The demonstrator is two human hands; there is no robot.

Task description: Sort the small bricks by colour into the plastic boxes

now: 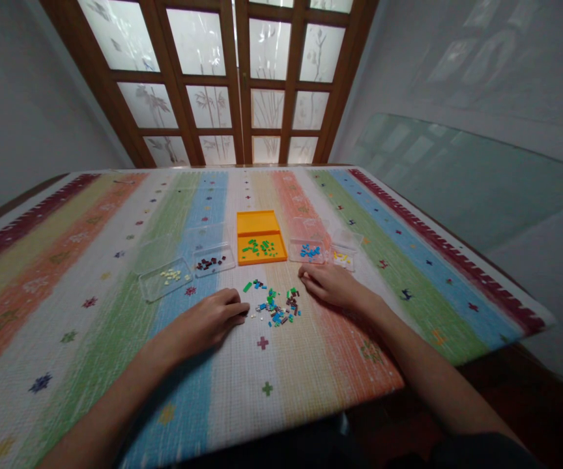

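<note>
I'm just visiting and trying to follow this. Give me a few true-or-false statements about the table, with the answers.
1. The orange case lies open with green pieces in it. True.
2. The dark brown pieces sit in a tray to the right of the orange case. False: those dark brown pieces are in a clear tray to its left.
3. A pile of mixed pieces lies on the tablecloth, between the left hand and the right hand. True.
4. The tablecloth is one plain color. False: it has stripes of several colors.
5. The blue tray pieces are just right of the orange case, in a clear tray. True.
</note>
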